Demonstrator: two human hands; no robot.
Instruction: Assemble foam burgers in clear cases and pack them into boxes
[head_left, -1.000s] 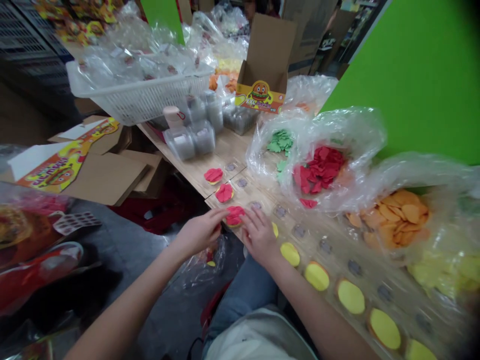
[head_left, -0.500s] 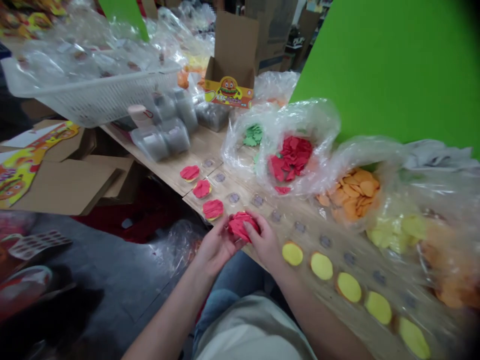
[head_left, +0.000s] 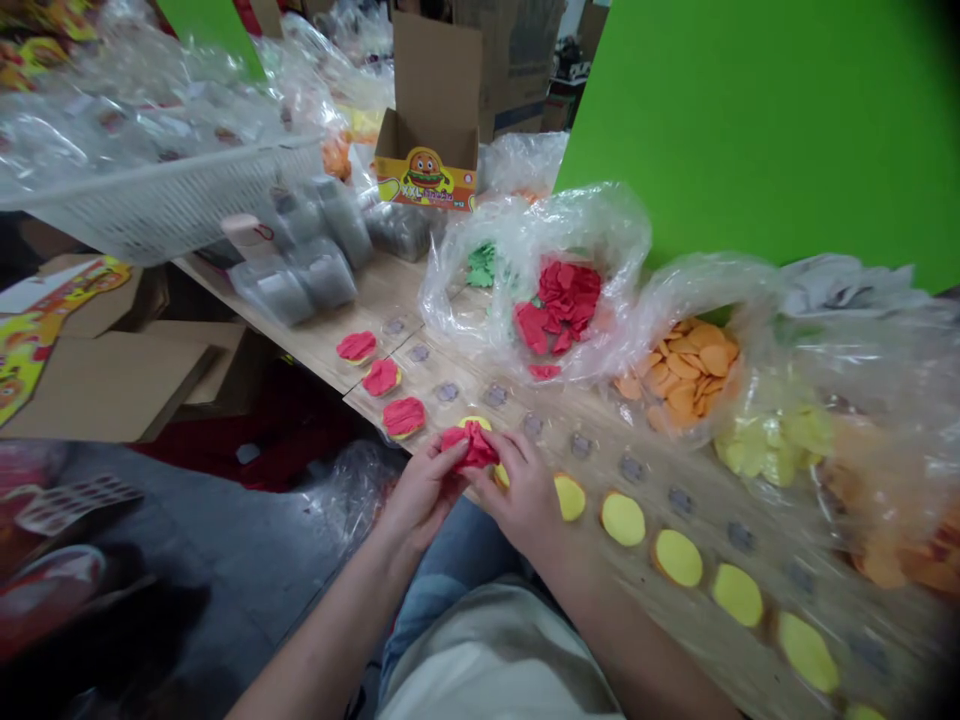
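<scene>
Between my two hands I hold crumpled red pieces (head_left: 474, 447) by their edges, just above the table's front edge. My left hand (head_left: 429, 487) pinches the left side, and my right hand (head_left: 517, 490) pinches the right side. A yellow round shows behind the red pieces, and another is partly covered by my right fingers. To the left lie three stacks topped with red, the nearest red-topped stack (head_left: 404, 417) having a yellow rim underneath. Right of my hands runs a row of yellow rounds on orange ones, such as this yellow round (head_left: 623, 519).
Small clear wrappers (head_left: 580, 445) line the wooden table (head_left: 600, 600). Behind them stand plastic bags with red pieces (head_left: 568, 298), green pieces (head_left: 481, 264), orange rounds (head_left: 686, 370) and yellow rounds (head_left: 772, 440). A burger-printed box (head_left: 424, 180), clear containers (head_left: 296, 280) and a white basket (head_left: 180, 195) stand farther back.
The red pieces were spread across both hands; now they are bunched between my fingertips, with a yellow round visible behind. The view has shifted slightly to the right.
</scene>
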